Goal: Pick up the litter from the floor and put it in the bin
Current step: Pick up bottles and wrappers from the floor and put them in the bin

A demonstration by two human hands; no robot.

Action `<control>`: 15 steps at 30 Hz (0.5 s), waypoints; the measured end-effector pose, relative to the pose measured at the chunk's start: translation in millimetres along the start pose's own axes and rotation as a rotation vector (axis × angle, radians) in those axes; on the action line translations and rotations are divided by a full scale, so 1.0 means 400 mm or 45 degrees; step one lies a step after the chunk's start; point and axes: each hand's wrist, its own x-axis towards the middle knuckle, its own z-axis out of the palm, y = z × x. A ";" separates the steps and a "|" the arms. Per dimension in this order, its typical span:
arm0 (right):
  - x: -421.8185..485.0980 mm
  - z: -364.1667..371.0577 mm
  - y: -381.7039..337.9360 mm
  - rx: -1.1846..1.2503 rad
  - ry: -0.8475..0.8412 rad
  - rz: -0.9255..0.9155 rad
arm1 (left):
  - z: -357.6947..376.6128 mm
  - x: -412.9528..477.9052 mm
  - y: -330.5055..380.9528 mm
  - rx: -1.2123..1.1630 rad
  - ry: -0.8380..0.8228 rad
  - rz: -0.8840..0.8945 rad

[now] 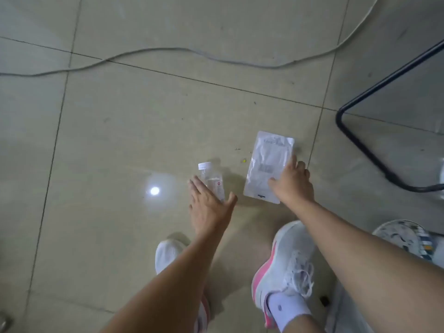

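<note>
The left hand [209,205] was spread flat, fingers unclenched, against a clear plastic bottle [211,180] lying on the floor [108,145]. The right hand [292,182] pressed on a white plastic packet [266,159] beside it, grip indeterminate. A cable [168,49] lay beyond.

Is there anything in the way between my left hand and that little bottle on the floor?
Nothing visible. The left hand is open right beside the bottle, fingers spread around it. The right hand is apart, on the plastic bag.

Dim, soft-focus view: a round lamp glare [154,191] shines on the glossy floor [120,140], edges bowed by wide-angle distortion.
</note>
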 end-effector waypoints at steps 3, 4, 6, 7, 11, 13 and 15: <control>0.072 0.059 -0.002 0.248 -0.010 0.259 | 0.039 0.053 -0.020 -0.077 0.127 -0.072; 0.090 0.073 -0.006 0.283 -0.026 0.322 | 0.045 0.067 -0.025 -0.072 0.139 -0.080; 0.117 0.101 -0.011 0.268 0.007 0.379 | 0.062 0.082 -0.033 -0.085 0.171 -0.051; 0.127 0.110 -0.011 0.279 0.030 0.390 | 0.067 0.087 -0.037 -0.093 0.188 -0.024; 0.155 0.118 -0.010 0.606 0.075 0.457 | 0.060 0.095 -0.047 -0.099 0.212 -0.003; 0.156 0.107 -0.011 0.707 0.060 0.384 | 0.046 0.097 -0.048 -0.139 0.182 -0.016; 0.143 0.080 -0.017 0.687 0.040 0.253 | 0.017 0.093 -0.043 -0.185 0.148 -0.034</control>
